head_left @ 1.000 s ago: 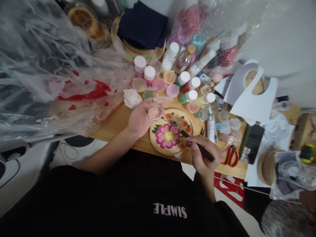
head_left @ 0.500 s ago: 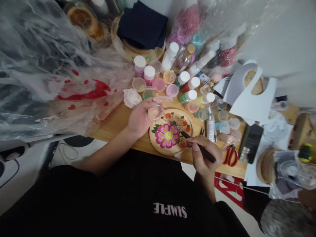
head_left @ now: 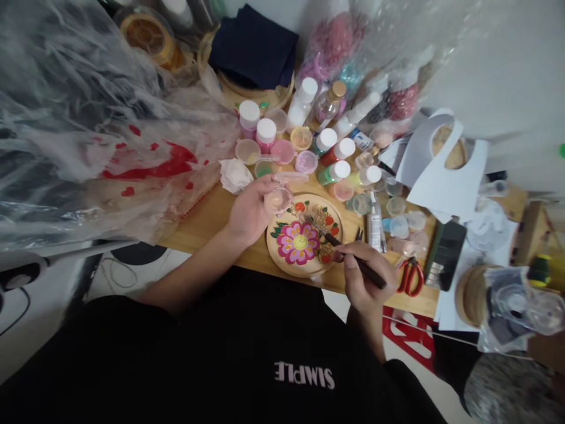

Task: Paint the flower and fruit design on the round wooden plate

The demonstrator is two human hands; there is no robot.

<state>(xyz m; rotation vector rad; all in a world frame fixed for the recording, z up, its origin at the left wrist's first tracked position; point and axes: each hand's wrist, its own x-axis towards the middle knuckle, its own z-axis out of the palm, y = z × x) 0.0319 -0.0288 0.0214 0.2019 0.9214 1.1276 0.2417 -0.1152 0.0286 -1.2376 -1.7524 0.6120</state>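
Observation:
My left hand [head_left: 251, 212] holds a small clear plastic cup [head_left: 277, 201] with pale peach paint in it, its lid hinged up behind. Below and to the right lies a round wooden plaque [head_left: 282, 262], decorated with a large pink flower [head_left: 298, 242], green leaves and small orange flowers. My right hand [head_left: 368, 271] is closed on a dark-handled paintbrush [head_left: 371, 273]. The brush tip rests at or just over the plaque, above and right of the pink flower; whether it touches I cannot tell.
Several paint bottles [head_left: 266, 135] and open paint cups [head_left: 282, 152] crowd the table behind the plaque. To the right are a paint tube [head_left: 375, 224], red-handled pliers [head_left: 410, 277] and a black phone [head_left: 446, 254]. A crumpled tissue [head_left: 236, 175] and plastic sheeting [head_left: 145, 141] lie left.
The view has shifted very slightly. Both hands stay nearly in place, with the cup and the paintbrush still held.

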